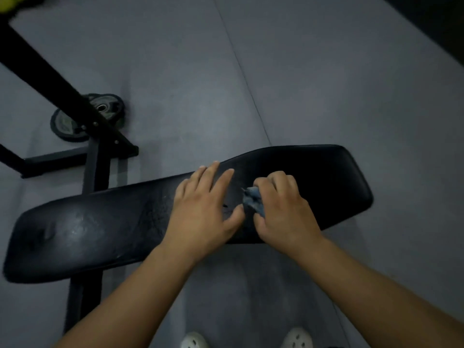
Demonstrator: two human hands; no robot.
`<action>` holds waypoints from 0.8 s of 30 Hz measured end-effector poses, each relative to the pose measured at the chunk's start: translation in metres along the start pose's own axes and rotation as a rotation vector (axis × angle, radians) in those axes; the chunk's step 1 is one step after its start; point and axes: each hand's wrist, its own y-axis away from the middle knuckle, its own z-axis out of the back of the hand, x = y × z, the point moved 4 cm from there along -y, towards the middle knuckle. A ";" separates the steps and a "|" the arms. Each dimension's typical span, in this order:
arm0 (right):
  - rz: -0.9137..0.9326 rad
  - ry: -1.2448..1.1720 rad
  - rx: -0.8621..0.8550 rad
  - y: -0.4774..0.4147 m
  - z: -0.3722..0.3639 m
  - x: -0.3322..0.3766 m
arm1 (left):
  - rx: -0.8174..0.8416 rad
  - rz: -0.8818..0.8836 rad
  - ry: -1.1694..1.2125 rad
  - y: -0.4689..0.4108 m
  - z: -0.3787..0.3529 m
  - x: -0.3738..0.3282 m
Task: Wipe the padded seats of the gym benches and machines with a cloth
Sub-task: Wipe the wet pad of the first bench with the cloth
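Note:
A long black padded bench seat (95, 234) stretches across the view from lower left to right, its surface cracked and worn near the middle. My left hand (203, 209) rests flat on the pad with fingers spread and straight. Just to its right, my right hand (283, 209) grips a bunched blue-grey cloth (252, 198) and holds it down on the pad. Most of the cloth is hidden under the curled fingers.
The bench's black metal frame (98, 159) runs to the upper left over a grey rubber floor (326, 84). Two weight plates (67, 126) lie on the floor behind the frame. White shoes (296, 339) show at the bottom edge.

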 end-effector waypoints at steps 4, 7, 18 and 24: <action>-0.127 -0.032 -0.088 0.038 0.119 -0.007 | 0.033 -0.144 -0.027 0.009 0.079 -0.098; -0.207 -0.034 -0.171 0.076 0.207 -0.037 | 0.038 -0.265 -0.049 0.013 0.125 -0.188; -0.680 0.205 -0.518 0.310 0.464 -0.239 | 0.027 -0.852 -0.030 0.019 0.137 -0.588; -1.015 0.305 -0.671 0.459 0.541 -0.326 | 0.056 -1.257 0.050 0.062 0.100 -0.797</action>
